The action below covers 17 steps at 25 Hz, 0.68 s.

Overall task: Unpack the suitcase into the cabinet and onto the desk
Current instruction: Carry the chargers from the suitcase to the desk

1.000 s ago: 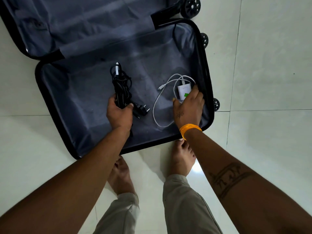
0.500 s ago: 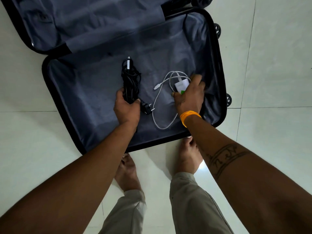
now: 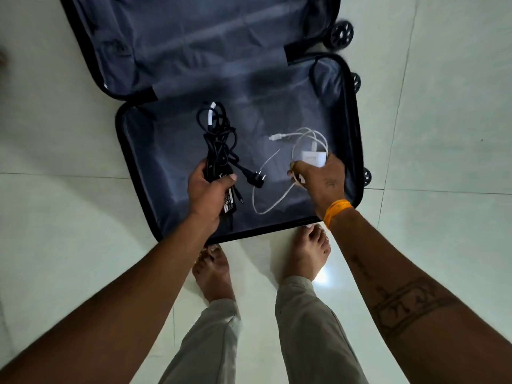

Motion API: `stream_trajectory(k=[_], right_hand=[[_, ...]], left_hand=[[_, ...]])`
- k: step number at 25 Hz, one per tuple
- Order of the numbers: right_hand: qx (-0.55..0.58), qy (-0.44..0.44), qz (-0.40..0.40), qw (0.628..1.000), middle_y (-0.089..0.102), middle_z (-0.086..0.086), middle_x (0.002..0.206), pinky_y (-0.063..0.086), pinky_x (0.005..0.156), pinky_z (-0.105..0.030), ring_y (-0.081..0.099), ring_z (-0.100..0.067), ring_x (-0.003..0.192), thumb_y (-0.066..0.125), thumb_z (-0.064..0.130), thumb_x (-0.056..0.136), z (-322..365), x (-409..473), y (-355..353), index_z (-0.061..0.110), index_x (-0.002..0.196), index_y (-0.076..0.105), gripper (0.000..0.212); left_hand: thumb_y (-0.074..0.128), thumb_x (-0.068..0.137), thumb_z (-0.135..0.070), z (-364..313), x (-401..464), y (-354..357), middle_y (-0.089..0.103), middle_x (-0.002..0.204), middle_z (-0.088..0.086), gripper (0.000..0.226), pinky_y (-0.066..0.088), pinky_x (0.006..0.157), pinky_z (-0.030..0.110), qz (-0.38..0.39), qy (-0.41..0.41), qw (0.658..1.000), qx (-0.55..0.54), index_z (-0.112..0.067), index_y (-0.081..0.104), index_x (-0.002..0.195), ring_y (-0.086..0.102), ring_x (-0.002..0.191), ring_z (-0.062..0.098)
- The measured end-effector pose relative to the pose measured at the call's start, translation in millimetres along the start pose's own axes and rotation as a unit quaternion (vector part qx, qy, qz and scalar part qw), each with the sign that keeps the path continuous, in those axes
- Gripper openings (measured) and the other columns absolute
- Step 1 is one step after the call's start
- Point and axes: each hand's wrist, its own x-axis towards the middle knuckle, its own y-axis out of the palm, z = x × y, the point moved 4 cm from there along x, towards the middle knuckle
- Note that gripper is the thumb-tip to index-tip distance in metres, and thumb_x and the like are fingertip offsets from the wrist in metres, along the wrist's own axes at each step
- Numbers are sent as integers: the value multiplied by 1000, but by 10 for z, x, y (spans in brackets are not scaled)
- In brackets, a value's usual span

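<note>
A black suitcase (image 3: 130, 151) lies open on the floor, its grey lining showing. My left hand (image 3: 206, 194) grips a black power adapter with its bundled cable (image 3: 217, 139), lifted a little, the plug dangling to the right. My right hand (image 3: 321, 180) is closed on a white charger (image 3: 313, 157), and its white cable (image 3: 266, 200) trails in a loop onto the lining. An orange band is on my right wrist.
The suitcase lid (image 3: 194, 37) lies flat beyond the near half, with wheels (image 3: 342, 34) on the right side. My bare feet (image 3: 307, 253) stand on pale floor tiles right at the suitcase's near edge.
Both hands have lifted slightly with their chargers. My right hand has closed around the white charger and part of its cable. The view has shifted, so the suitcase sits lower in frame.
</note>
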Motion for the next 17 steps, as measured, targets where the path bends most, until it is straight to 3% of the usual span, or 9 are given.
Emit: stream_trajectory(k=[3, 5, 7, 11, 13, 17], right_hand=[[40, -12, 19, 999, 70, -20, 76, 63, 68, -50, 70, -32, 67, 77, -6, 75, 605, -551, -134, 5, 85, 65, 20], [49, -28, 24, 998, 70, -16, 77, 63, 62, -39, 71, -26, 65, 77, -7, 78, 1088, -952, -245, 4, 93, 64, 23], [36, -59, 32, 997, 70, -6, 72, 61, 58, -32, 70, -16, 60, 80, -4, 78, 1576, -1403, -366, 8, 94, 64, 25], [27, -105, 39, 993, 73, -11, 78, 63, 64, -44, 71, -27, 69, 82, 10, 65, 2498, -2466, -613, 14, 87, 68, 27], [13, -121, 36, 992, 73, -16, 85, 62, 62, -41, 69, -27, 71, 80, 18, 58, 2920, -2961, -743, 14, 89, 69, 33], [-8, -149, 92, 985, 72, -12, 82, 59, 61, -40, 65, -23, 69, 79, 14, 61, 3459, -3824, -812, 14, 90, 70, 30]], left_hand=[[79, 82, 3, -482, -449, -266, 77, 100, 1, 38, 63, 85, 48, 21, -4, 999, -28, -24, 73, 108, 74, 97, 27], [78, 83, 5, -903, -804, -459, 77, 100, 2, 40, 62, 75, 37, 36, 7, 998, -57, -18, 72, 114, 74, 94, 26], [77, 83, 7, -1373, -1199, -700, 77, 104, 4, 43, 61, 75, 33, 36, 20, 996, -82, -11, 70, 121, 75, 95, 26], [73, 85, 9, -2362, -2063, -1346, 78, 113, 7, 44, 61, 84, 38, 43, 63, 987, -142, -12, 70, 123, 75, 101, 27], [70, 86, 10, -2842, -2534, -1665, 78, 104, 5, 37, 60, 78, 36, 38, 85, 979, -179, -11, 70, 117, 74, 93, 27], [68, 87, 11, -3508, -3480, -2239, 72, 91, 6, 25, 58, 75, 36, -3, 127, 957, -262, -10, 70, 100, 69, 79, 25]])
